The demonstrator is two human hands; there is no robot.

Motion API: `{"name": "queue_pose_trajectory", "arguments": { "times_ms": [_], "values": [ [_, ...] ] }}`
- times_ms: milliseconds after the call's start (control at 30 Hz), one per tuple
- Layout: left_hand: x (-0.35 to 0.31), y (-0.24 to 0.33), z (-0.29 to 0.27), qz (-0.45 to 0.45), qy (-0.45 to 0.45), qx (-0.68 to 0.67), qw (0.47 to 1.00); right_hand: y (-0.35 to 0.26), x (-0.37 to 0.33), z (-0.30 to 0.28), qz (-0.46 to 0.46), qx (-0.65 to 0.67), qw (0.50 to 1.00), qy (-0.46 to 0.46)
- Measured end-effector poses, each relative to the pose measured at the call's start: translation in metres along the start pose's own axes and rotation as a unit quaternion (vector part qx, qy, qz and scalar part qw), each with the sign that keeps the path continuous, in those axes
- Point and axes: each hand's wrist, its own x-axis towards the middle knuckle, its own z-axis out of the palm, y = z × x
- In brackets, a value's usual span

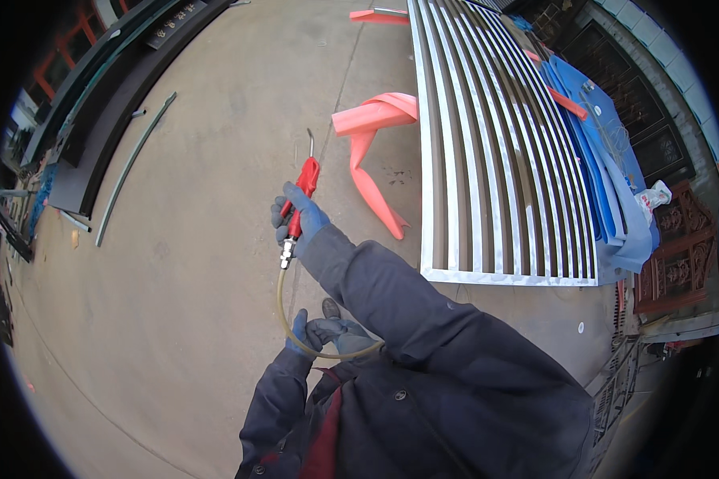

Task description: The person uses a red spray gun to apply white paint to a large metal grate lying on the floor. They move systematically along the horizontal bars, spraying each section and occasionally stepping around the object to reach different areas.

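Observation:
My right hand, in a blue-grey glove, is wrapped round the handle of a red air blow gun. Its thin metal nozzle points away from me. From the metal fitting at the gun's base, a yellowish clear hose loops down and back toward my body. My left hand, gloved too, is low beside the loop, thumb apart from loosely bent fingers. The hose crosses in front of this hand, and I see no firm hold on it. To the right lies a large slatted metal panel with shiny pale bars.
Pink foam strips stick out from under the panel's left side. Blue sheets and brown carved panels are at the right. A grey tube lies on the concrete floor, near long dark metal profiles on the left.

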Motion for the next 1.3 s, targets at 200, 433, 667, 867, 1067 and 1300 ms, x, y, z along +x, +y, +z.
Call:
{"name": "queue_pose_trajectory", "arguments": {
  "times_ms": [200,433,667,867,1067,1300],
  "values": [
    [-0.021,0.175,-0.059,0.006,0.246,0.215,0.945,-0.111,0.154,-0.015,-0.094,0.063,0.986,0.124],
    [-0.006,0.463,-0.093,0.191,0.32,0.265,0.889,-0.061,0.304,-0.034,0.058,0.118,0.97,0.206],
    [0.112,0.723,-0.148,0.135,0.35,0.361,0.853,-0.104,0.452,0.036,-0.097,0.101,0.965,0.22],
    [0.248,0.954,-0.156,0.074,0.259,0.44,0.857,-0.155,0.583,0.132,-0.167,0.189,0.949,0.19],
    [0.383,1.156,-0.138,0.233,0.193,0.507,0.807,-0.208,0.716,0.186,-0.141,0.201,0.953,0.175],
    [0.563,1.231,-0.146,0.09,0.167,0.501,0.845,-0.34,0.898,0.189,-0.14,0.26,0.938,0.182]
  ]
}}
